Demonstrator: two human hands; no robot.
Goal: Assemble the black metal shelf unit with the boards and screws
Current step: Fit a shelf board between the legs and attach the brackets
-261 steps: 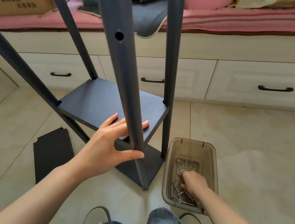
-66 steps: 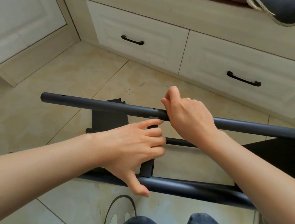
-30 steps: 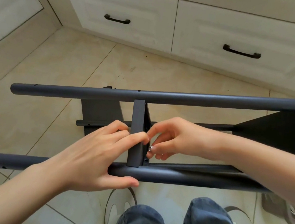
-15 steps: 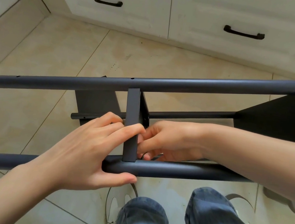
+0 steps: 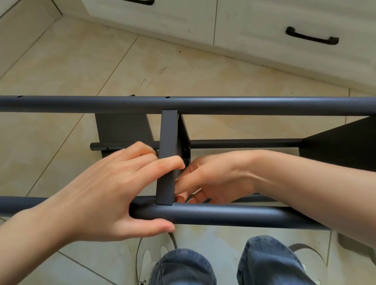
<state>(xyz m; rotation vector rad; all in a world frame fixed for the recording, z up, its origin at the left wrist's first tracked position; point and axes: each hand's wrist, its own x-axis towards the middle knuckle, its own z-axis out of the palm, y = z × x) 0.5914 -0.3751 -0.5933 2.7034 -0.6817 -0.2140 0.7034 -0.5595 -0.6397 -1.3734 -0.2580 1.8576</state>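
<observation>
The black shelf frame lies on its side across my knees, its upper pole (image 5: 223, 106) and near pole (image 5: 232, 217) running left to right. A black board (image 5: 168, 154) stands edge-on between them. My left hand (image 5: 112, 194) grips this board, fingers over its edge and thumb under the near pole. My right hand (image 5: 210, 181) reaches in behind the board, fingertips curled at its lower corner by the near pole; whatever they pinch is hidden. A fitted board (image 5: 361, 140) shows at the right.
A loose black board (image 5: 121, 128) lies on the tiled floor under the frame. White drawers with black handles (image 5: 311, 36) run along the back. My knees in jeans (image 5: 283, 283) and shoes are below the frame. A grey bin edge (image 5: 360, 248) shows at the right.
The view has drifted slightly. My right hand's fingertips have moved lower behind the board toward the near pole. My left hand keeps the same hold on the board.
</observation>
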